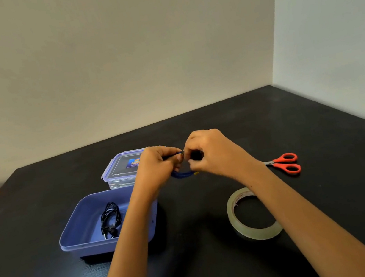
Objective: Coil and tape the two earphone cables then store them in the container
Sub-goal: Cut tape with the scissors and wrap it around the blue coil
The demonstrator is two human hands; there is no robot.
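Binding of thin blue earphone cable coil (184, 174), pinched between both hands.
I'd clamp the loops with my left hand (158, 164) while my right hand (207, 151) binds them snugly, no slack.

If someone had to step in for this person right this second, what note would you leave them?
Left hand and right hand: both pinch the coiled blue earphone cable, held above the table.
Black earphone cable: coiled, lying in the open blue container.
Tape roll lies by the right forearm, scissors farther right, lid behind the container.
Done: black cable stored. Whether tape is on the blue coil cannot be seen.
Left: tape the blue coil if needed, then put it in the container.
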